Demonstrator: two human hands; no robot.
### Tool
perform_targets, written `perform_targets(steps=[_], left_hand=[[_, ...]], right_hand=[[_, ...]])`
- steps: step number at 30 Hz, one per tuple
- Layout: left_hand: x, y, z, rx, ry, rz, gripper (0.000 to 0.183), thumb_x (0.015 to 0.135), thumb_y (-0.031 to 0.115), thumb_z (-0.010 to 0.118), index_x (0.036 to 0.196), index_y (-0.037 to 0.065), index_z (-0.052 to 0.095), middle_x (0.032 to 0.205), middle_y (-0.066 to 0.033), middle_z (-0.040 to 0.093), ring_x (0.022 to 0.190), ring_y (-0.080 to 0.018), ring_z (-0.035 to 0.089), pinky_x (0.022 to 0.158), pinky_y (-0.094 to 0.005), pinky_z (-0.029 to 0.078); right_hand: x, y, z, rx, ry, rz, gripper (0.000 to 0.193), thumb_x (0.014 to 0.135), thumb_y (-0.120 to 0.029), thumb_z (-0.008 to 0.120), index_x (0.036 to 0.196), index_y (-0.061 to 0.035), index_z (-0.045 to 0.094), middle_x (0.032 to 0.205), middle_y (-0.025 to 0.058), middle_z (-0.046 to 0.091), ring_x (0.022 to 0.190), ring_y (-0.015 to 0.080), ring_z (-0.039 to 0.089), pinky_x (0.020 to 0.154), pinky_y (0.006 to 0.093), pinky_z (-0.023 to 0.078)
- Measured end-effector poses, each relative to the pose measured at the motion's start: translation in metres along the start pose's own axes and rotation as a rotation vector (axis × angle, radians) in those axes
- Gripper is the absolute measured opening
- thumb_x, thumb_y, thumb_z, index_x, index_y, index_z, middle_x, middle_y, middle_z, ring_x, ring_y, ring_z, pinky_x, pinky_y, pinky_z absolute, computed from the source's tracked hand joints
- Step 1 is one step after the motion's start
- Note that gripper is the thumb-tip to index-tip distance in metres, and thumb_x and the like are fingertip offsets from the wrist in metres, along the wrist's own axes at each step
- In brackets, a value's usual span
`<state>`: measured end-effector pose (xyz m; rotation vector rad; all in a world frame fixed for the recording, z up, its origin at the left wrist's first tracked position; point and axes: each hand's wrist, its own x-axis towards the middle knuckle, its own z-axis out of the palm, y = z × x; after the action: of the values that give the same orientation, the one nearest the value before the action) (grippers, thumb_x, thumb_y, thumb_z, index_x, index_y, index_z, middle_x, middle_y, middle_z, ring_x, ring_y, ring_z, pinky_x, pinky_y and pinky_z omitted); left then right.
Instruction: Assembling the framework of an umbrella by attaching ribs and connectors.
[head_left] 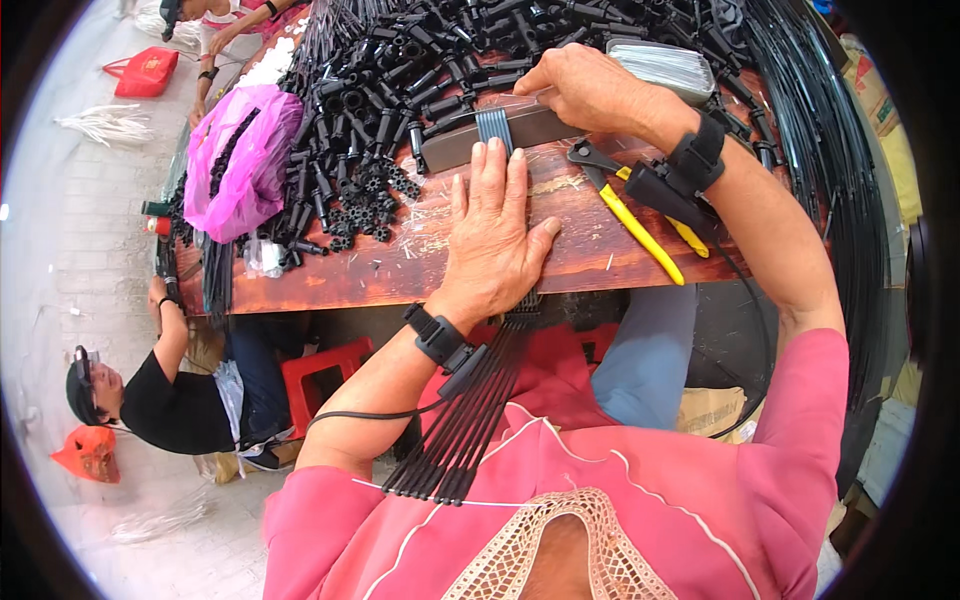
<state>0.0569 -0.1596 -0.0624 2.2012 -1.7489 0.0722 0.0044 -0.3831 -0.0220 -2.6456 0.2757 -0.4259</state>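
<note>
My left hand point(492, 232) lies flat, fingers together, pressing a row of several thin black rods point(470, 420) against the brown wooden table point(330, 280). The rods run from my lap over the table edge, under the palm, and come out at a dark flat bar point(540, 128). My right hand point(592, 88) rests at the bar's far end, fingers curled onto the rods and a clear plastic sheet there. Both wrists wear black straps with cables.
Yellow-handled cutters point(640, 225) lie right of my left hand. A heap of black plastic tubes and connectors point(400, 80) covers the far table, beside a pink bag point(240, 155). Long black rods point(830, 150) curve along the right. A seated person point(170, 400) and red stool point(325, 375) are at left.
</note>
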Motion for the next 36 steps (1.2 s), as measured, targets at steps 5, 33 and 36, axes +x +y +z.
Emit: perform_targets(steps=[5,33,36], left_hand=[[-0.001,-0.001,0.000,-0.001,0.011,0.013,0.074,0.092,0.032,0.057,0.149,-0.001,0.023,0.155,-0.0268,0.015,0.145,-0.0415,0.012,0.116,-0.0502,0.012],[0.000,0.002,-0.001,-0.023,0.028,0.000,0.075,0.089,0.031,0.060,0.147,-0.003,0.026,0.154,-0.0268,0.017,0.145,-0.0418,0.014,0.116,-0.0500,0.013],[0.000,0.003,-0.002,-0.021,0.014,-0.011,0.075,0.089,0.030,0.060,0.147,-0.002,0.026,0.154,-0.0266,0.017,0.145,-0.0415,0.014,0.116,-0.0499,0.014]], right_hand=[[0.003,-0.001,-0.002,0.000,-0.021,-0.038,0.030,0.081,-0.004,0.061,0.108,-0.0113,0.071,0.092,0.0217,0.067,0.087,0.0382,0.065,0.078,0.0426,0.052],[0.008,0.002,-0.010,0.010,-0.126,-0.017,0.037,0.079,0.000,0.060,0.112,-0.0119,0.070,0.095,0.0229,0.068,0.089,0.0384,0.065,0.081,0.0412,0.052],[0.008,-0.002,-0.012,-0.001,-0.160,0.005,0.038,0.079,0.000,0.060,0.113,-0.0121,0.070,0.095,0.0224,0.068,0.089,0.0381,0.065,0.081,0.0412,0.052]])
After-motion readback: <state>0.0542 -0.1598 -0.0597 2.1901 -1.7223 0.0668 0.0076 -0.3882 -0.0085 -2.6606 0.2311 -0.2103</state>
